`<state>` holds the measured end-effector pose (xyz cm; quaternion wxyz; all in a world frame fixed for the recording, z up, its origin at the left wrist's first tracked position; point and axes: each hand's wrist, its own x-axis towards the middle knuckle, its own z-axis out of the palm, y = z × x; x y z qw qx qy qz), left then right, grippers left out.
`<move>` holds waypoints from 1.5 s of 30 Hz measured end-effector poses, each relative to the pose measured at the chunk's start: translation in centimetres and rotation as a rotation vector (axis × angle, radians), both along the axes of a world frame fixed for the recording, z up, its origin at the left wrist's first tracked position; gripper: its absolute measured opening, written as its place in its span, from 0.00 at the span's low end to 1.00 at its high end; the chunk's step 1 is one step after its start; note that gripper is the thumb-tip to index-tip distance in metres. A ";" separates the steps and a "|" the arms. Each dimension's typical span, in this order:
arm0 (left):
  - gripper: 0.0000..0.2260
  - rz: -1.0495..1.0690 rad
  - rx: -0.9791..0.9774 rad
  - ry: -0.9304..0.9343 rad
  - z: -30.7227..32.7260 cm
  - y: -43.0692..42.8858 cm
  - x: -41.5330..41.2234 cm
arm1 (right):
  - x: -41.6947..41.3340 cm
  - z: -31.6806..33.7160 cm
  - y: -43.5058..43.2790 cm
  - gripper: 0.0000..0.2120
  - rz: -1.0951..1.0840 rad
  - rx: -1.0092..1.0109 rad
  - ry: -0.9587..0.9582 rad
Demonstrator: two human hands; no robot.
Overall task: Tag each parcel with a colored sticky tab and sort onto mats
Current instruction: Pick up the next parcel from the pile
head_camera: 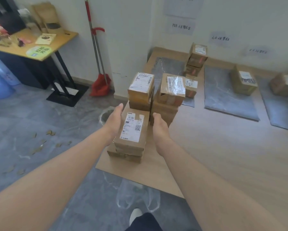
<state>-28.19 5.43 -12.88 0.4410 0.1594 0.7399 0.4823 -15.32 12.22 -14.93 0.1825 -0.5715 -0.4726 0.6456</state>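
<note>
Lying label-up, parcel points lengthwise away between hands.

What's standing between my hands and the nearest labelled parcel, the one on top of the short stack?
Nothing visible. The left hand is open at the left side of the parcel, and the right hand is open just off its right side. The taller stacks stand behind it.
</note>
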 end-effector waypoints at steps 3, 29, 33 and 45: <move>0.19 0.006 -0.025 -0.017 -1.1 0.2 -0.1 | -1.2 -2.1 -0.2 0.19 0.076 -0.068 -0.068; 0.21 0.001 -0.047 0.051 3.0 0.6 10.5 | 10.3 1.3 0.2 0.26 0.161 -0.052 0.056; 0.22 -0.032 -0.029 0.051 3.7 2.0 16.4 | 16.1 2.3 1.4 0.26 0.138 -0.029 0.072; 0.19 -0.116 0.023 -0.005 2.2 9.2 34.1 | 35.3 1.5 7.4 0.28 0.025 0.000 0.015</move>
